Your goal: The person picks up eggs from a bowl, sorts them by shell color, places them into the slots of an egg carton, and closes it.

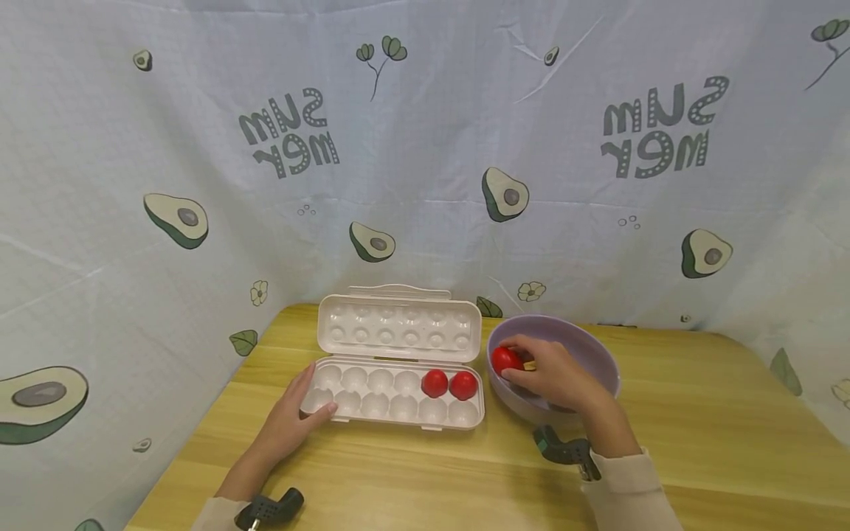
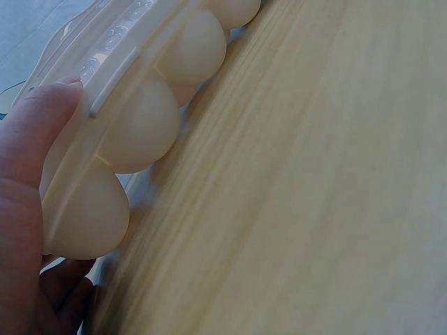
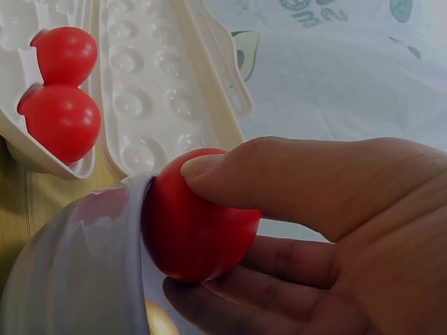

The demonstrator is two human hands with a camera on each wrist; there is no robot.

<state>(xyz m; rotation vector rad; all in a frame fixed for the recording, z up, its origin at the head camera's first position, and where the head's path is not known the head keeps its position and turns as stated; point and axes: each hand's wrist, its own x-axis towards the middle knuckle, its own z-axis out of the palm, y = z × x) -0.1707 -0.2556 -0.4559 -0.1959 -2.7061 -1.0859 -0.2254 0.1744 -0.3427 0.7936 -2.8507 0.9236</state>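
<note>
A pale plastic egg box [image 1: 398,422] lies with its lid [image 1: 398,313] folded back. My left hand [image 1: 292,417] grips its left end; in the left wrist view the thumb [image 2: 42,125] presses on the rim while fingers curl underneath. Two red eggs, one left [image 1: 434,383] and one right [image 1: 463,385], sit in the back row near the right end. Between thumb and fingers my right hand [image 1: 554,372] holds another red egg [image 3: 199,230], at the left rim of a lilac bowl [image 1: 581,341]. Part of the bowl's inside is hidden behind this hand.
A yellowish thing [image 3: 160,317] shows inside the bowl, below the held egg. Everything stands on a wooden table [image 1: 398,479]. Behind it hangs a white cloth [image 1: 425,169] printed with avocados, close to the lid and the bowl.
</note>
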